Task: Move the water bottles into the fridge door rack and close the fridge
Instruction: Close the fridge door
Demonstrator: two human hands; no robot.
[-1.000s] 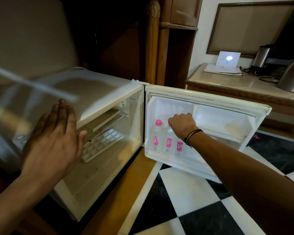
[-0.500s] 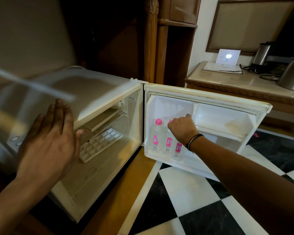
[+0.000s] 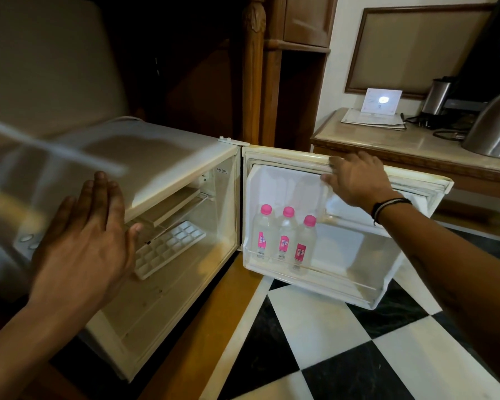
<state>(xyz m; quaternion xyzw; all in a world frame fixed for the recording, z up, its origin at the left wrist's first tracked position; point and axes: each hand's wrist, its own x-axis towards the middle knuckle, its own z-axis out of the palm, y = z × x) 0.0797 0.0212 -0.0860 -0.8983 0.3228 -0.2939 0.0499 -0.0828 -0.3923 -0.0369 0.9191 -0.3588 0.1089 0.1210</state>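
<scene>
Three clear water bottles with pink caps and pink labels [image 3: 285,236] stand upright side by side in the lower rack of the open fridge door [image 3: 355,284]. My right hand [image 3: 355,180] rests on the door's top edge, fingers spread over the rim, with nothing else in it. My left hand [image 3: 90,238] hovers flat and open in front of the small white fridge [image 3: 168,157], near its left side, holding nothing. The fridge cavity is open and the door is swung out wide to the right.
A white ice cube tray [image 3: 168,249] lies inside the fridge under a wire shelf. A wooden counter [image 3: 401,145] at the back right holds papers, a card, a kettle [image 3: 494,128] and cables. A carved wooden post [image 3: 253,67] stands behind the hinge. Checkered floor tiles lie below.
My right hand has let go of the third bottle in the rack and risen to the top edge of the door. My left hand has barely moved.
</scene>
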